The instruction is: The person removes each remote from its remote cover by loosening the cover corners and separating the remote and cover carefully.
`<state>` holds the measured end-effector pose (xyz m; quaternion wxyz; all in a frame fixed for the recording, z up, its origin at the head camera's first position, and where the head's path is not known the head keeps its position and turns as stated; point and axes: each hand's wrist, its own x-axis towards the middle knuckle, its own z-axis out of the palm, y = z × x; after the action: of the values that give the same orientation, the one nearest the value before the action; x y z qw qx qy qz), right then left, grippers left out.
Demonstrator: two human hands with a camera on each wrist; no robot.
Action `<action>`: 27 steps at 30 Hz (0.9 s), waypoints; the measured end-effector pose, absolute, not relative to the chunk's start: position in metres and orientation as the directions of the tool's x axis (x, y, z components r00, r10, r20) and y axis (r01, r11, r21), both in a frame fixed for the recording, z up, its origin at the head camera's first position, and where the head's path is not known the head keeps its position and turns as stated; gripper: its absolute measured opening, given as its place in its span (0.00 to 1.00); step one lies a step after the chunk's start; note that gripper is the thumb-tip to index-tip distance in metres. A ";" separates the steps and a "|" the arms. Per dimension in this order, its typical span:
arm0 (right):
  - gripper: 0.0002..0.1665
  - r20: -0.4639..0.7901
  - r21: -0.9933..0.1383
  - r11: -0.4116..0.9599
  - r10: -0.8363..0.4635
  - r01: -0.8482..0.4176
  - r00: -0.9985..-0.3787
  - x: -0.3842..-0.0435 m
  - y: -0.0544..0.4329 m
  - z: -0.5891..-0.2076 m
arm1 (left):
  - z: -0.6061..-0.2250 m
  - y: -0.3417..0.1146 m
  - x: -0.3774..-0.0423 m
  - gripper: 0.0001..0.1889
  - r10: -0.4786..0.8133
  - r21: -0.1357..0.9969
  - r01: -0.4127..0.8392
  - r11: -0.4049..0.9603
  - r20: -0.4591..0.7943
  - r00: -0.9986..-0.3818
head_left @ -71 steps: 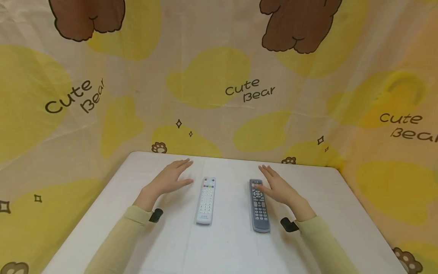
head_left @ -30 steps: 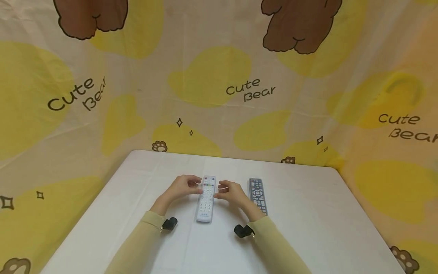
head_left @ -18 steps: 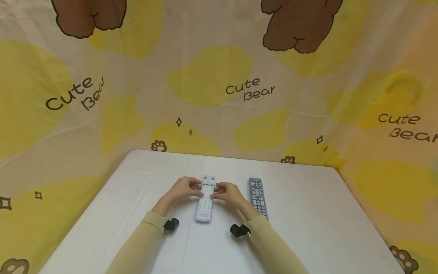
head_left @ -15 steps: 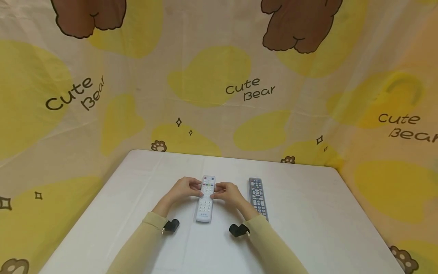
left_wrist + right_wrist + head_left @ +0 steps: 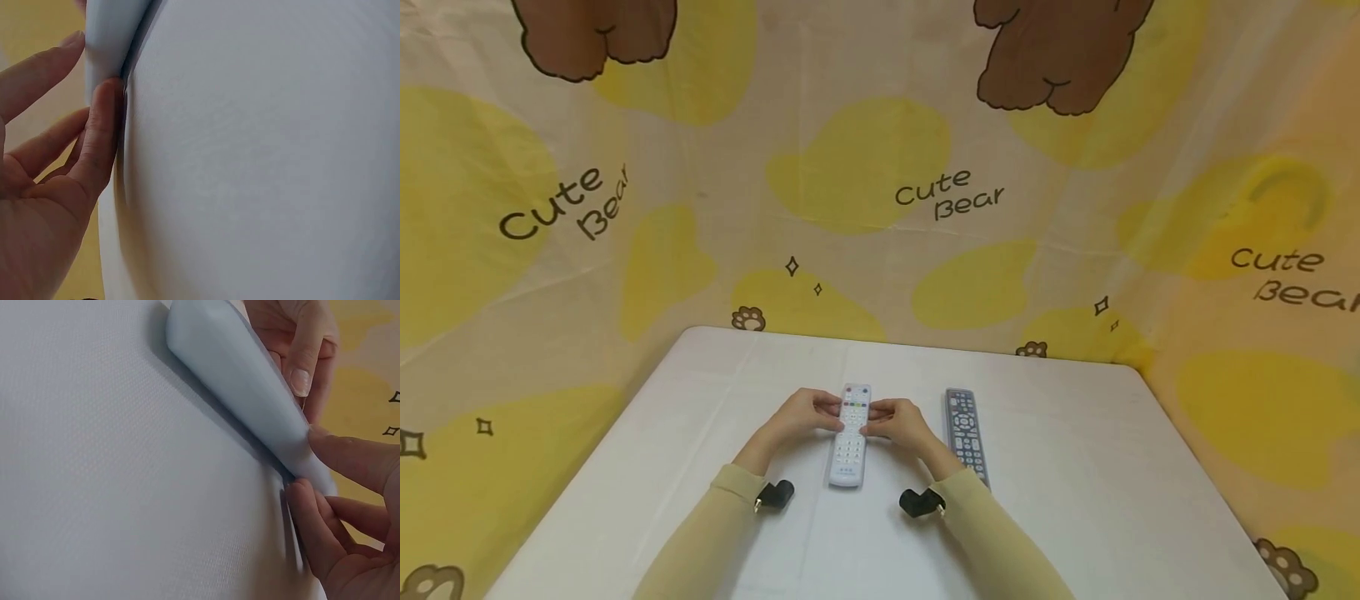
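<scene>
A white remote control (image 5: 848, 454) with rows of buttons lies lengthwise on the table, its far end pointing at the back wall. From its left side my left hand (image 5: 801, 412) pinches the edge, thumb on the upper face and fingers low against the side. My right hand (image 5: 901, 423) pinches the opposite edge the same way. The right wrist view shows the remote's smooth pale side (image 5: 231, 381), with fingertips (image 5: 303, 490) tucked at its underside. To the right lies a dark grey remote control (image 5: 964, 421), its lower end partly behind my right forearm.
The white table (image 5: 1075, 450) has rounded far corners. Behind and beside it hangs a yellow and beige cloth (image 5: 850, 167) printed with bears and lettering. Black wrist cameras (image 5: 922, 502) sit under both sleeves.
Both hands have come inward from wide apart to the white remote's two sides and closed their fingers on its edges. The right hand left the grey remote's side. Both remotes lie about where they were.
</scene>
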<state>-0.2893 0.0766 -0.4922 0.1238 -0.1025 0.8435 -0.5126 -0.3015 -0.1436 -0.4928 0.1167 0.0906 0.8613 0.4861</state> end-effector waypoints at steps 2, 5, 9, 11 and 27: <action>0.32 -0.104 -0.901 0.432 -0.299 -0.037 -0.948 -0.289 0.076 -0.492 | -0.492 -0.145 -0.300 0.26 0.273 0.867 0.043 0.497 -0.109 -0.956; 0.33 -0.104 -0.923 0.385 -0.293 -0.018 -0.950 -0.289 0.076 -0.492 | -0.491 -0.147 -0.299 0.27 0.294 0.892 0.054 0.448 -0.090 -0.952; 0.33 -0.100 -0.953 0.303 -0.267 0.015 -0.958 -0.289 0.073 -0.489 | -0.488 -0.149 -0.298 0.27 0.315 0.922 0.075 0.380 -0.053 -0.948; 0.31 -0.092 -0.963 0.270 -0.253 0.021 -0.963 -0.289 0.071 -0.487 | -0.485 -0.150 -0.299 0.27 0.308 0.928 0.076 0.365 -0.043 -0.950; 0.27 0.037 -0.985 0.157 -0.204 -0.070 -0.978 -0.284 0.074 -0.457 | -0.457 -0.145 -0.301 0.21 0.308 0.943 0.142 0.300 0.045 -0.950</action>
<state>-0.2844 0.0740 -0.4567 0.0520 -0.0903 0.7587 -0.6431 -0.3015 -0.1449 -0.4570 0.0721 0.1402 0.8030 0.5748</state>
